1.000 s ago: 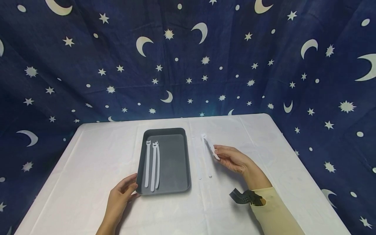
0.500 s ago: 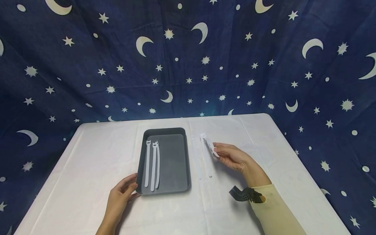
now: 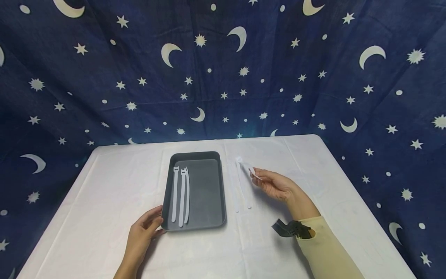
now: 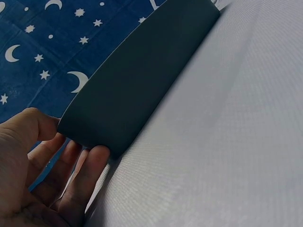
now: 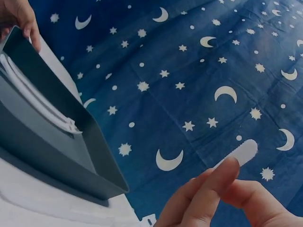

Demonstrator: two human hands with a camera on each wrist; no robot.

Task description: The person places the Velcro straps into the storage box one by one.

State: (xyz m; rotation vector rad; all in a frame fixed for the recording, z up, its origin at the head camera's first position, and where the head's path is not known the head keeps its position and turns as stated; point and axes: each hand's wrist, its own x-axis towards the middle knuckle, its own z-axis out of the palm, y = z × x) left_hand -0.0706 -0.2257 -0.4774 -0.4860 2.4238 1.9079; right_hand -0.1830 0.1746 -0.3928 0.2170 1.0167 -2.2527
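My left hand (image 3: 143, 230) grips the near left corner of a dark grey tray (image 3: 209, 221), thumb by the rim and fingers along the outer wall in the left wrist view. Three white hook-and-loop cable ties (image 3: 174, 197) lie lengthwise on the tray's left side. To the right of the tray, my right hand (image 3: 277, 186) pinches the end of another white cable tie (image 3: 255, 173), raised off the table. Its rounded tip (image 5: 246, 151) pokes out between thumb and fingers in the right wrist view. One more tie (image 3: 244, 188) runs beneath, its slotted head overlapping the held one.
A further thin white strap (image 3: 233, 190) lies on the white-covered table (image 3: 122, 174), close to the tray's right wall. A dark strap-like piece (image 3: 289, 229) sticks out at the right wrist. Behind the table hangs a navy curtain (image 3: 223, 69) with moons and stars.
My right hand has shifted slightly up and left with the held cable tie, whose end has tilted. The left hand and tray have stayed put.
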